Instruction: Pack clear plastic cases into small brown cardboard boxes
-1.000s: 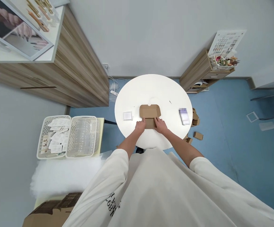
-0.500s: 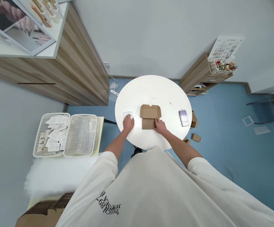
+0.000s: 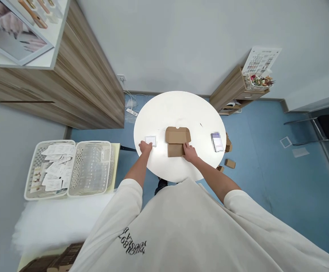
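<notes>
A small flat white case with a clear-looking rim (image 3: 151, 141) lies on the left part of the round white table (image 3: 178, 107). My left hand (image 3: 145, 147) is at its lower left corner, fingers closed on that edge. In the middle of the table is a brown cardboard box (image 3: 176, 149), its lid flap raised toward the far side. My right hand (image 3: 190, 152) grips the box's right wall, thumb and fingers pressed to the cardboard. The inside of the box shows only bare brown card.
A purple and white packet (image 3: 217, 142) lies at the table's right. Small cardboard boxes (image 3: 230, 163) are on the floor beyond. Left stand a white basket of paper slips (image 3: 49, 142) and another of clear plastic trays (image 3: 93, 143). A wooden cabinet (image 3: 96, 75) borders the far left.
My left hand has shifted left, from over the white case's lower part to its left corner. My right hand stays on the cardboard box. The whole view has swung slightly.
</notes>
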`<action>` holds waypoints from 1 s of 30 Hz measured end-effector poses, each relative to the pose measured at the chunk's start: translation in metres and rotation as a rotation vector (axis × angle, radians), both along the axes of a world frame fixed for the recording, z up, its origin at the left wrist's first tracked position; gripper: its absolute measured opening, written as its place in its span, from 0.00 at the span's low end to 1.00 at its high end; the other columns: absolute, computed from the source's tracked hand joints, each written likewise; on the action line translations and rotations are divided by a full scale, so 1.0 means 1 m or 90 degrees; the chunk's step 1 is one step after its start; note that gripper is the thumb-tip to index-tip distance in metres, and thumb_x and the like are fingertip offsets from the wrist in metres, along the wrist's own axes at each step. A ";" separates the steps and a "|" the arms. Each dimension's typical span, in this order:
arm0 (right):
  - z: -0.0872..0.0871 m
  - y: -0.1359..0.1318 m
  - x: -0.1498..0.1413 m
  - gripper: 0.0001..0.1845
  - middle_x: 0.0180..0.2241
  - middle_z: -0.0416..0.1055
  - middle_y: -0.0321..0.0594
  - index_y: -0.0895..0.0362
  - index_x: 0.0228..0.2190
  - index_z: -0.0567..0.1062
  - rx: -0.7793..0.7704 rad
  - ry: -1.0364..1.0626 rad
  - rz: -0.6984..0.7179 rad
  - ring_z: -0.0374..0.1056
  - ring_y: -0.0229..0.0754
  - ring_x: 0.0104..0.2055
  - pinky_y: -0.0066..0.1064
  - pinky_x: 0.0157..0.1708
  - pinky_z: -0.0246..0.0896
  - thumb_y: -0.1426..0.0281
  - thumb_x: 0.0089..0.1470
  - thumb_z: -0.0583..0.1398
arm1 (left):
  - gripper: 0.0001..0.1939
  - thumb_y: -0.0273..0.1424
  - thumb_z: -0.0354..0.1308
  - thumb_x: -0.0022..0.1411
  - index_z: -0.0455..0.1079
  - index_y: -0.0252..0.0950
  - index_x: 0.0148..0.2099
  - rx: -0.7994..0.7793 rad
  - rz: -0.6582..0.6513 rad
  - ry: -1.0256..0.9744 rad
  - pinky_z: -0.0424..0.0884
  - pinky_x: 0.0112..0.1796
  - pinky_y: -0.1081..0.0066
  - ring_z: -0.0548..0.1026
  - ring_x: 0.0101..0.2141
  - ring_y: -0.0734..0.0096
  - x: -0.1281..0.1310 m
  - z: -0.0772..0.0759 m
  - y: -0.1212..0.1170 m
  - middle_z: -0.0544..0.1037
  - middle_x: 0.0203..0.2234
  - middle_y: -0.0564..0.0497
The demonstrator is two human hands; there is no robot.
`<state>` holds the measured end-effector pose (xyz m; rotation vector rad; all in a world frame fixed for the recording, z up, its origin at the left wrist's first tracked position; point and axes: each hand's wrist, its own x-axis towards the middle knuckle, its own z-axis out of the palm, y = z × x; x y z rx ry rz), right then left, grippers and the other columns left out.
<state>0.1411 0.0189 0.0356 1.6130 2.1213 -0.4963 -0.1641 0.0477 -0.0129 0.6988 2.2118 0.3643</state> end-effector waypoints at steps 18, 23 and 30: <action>-0.001 -0.001 0.005 0.41 0.64 0.55 0.56 0.60 0.65 0.55 0.023 0.034 0.004 0.62 0.54 0.53 0.40 0.50 0.58 0.63 0.55 0.65 | 0.12 0.30 0.63 0.56 0.68 0.40 0.44 0.309 -0.221 -0.225 0.71 0.43 0.67 0.78 0.42 0.65 0.049 0.031 -0.030 0.79 0.38 0.51; -0.003 -0.003 0.007 0.41 0.64 0.56 0.55 0.59 0.64 0.56 0.035 0.057 -0.006 0.62 0.54 0.54 0.40 0.51 0.57 0.64 0.55 0.65 | 0.10 0.29 0.62 0.59 0.69 0.41 0.44 0.210 -0.452 -0.103 0.69 0.45 0.65 0.76 0.45 0.60 0.102 0.039 -0.022 0.79 0.42 0.49; -0.006 -0.004 0.009 0.40 0.64 0.56 0.55 0.58 0.64 0.57 0.033 0.105 -0.038 0.63 0.55 0.54 0.41 0.52 0.55 0.68 0.54 0.64 | 0.13 0.26 0.63 0.58 0.74 0.41 0.46 0.109 -0.575 -0.046 0.65 0.52 0.58 0.75 0.49 0.50 0.140 0.031 -0.016 0.79 0.43 0.44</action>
